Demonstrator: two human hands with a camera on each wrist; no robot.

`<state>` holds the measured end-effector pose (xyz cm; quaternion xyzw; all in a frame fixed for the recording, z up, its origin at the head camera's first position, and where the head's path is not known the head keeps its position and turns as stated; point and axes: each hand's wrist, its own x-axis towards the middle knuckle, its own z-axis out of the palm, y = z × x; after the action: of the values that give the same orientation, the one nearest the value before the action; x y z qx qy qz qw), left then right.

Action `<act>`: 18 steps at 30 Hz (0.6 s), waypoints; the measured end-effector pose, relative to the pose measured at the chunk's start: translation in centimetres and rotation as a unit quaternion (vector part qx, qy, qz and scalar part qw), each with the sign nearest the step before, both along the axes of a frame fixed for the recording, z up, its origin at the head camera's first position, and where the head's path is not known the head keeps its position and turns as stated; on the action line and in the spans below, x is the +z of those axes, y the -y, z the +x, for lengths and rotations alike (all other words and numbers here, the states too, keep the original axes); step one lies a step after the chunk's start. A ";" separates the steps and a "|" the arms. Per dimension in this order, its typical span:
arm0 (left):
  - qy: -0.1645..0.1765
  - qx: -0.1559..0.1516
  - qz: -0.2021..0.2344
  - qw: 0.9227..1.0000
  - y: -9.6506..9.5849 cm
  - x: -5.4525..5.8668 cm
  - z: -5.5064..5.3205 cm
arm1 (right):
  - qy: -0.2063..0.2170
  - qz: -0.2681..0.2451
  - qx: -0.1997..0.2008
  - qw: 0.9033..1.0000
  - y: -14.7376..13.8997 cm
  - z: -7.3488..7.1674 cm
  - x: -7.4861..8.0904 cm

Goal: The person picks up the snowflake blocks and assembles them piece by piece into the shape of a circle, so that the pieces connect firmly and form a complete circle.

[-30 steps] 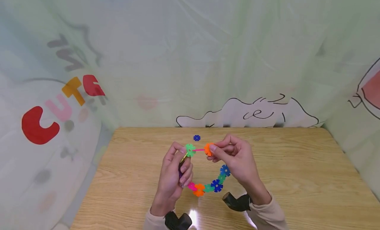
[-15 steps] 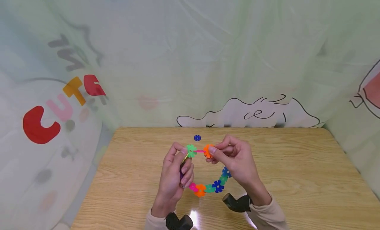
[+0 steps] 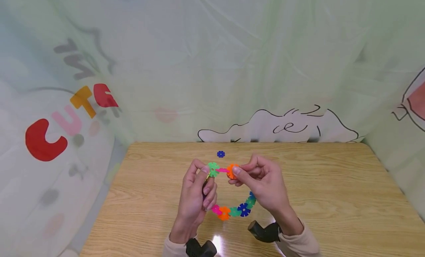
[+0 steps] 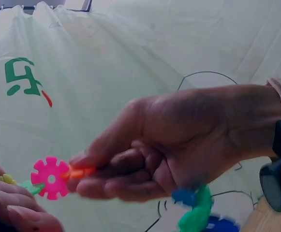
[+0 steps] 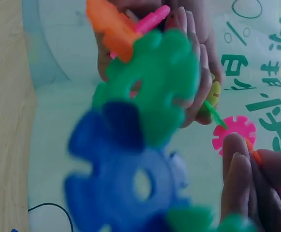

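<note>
Both hands hold a string of slotted snowflake discs above the table. My left hand (image 3: 195, 194) pinches the string at a yellow disc (image 4: 6, 179), beside a light green disc (image 3: 213, 169); a dark piece lies partly hidden in its palm. A pink disc (image 4: 51, 179), edge-on in the head view, joins the green one to an orange disc (image 3: 233, 171). That orange disc is pinched between thumb and fingers of my right hand (image 3: 270, 181). Below, more linked discs curve between the hands: pink (image 3: 216, 209), orange (image 3: 224, 214), teal (image 3: 235, 212), blue (image 3: 244, 209) and others.
One loose dark blue disc (image 3: 220, 154) lies near the back of the wooden table (image 3: 149, 198). A printed curtain (image 3: 212, 65) hangs behind and at both sides. Black wrist cameras (image 3: 263, 232) sit on both wrists.
The right hand has shifted slightly down and left with the orange disc, closer to the left hand. The pink disc between them has turned a little. The left hand is almost still.
</note>
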<state>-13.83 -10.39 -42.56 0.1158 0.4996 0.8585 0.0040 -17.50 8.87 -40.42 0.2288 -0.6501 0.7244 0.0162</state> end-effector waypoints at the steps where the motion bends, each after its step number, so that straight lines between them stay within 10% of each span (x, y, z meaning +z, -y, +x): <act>1: -0.003 0.004 -0.002 1.000 0.0 0.0 0.0 | -0.002 0.000 0.000 1.000 0.0 0.0 0.0; 11: 0.022 0.018 -0.010 1.000 0.3 -0.4 -0.3 | -0.004 0.065 0.009 0.998 -0.5 -0.8 -0.1; 18: 0.062 0.023 0.049 0.997 2.1 -1.1 -1.3 | 0.081 0.126 -0.087 0.985 -2.9 -5.9 -3.1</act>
<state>-15.13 -12.52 -43.63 0.0512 0.4587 0.8871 0.0093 -23.40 11.82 -43.52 0.1125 -0.7529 0.6485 -0.0028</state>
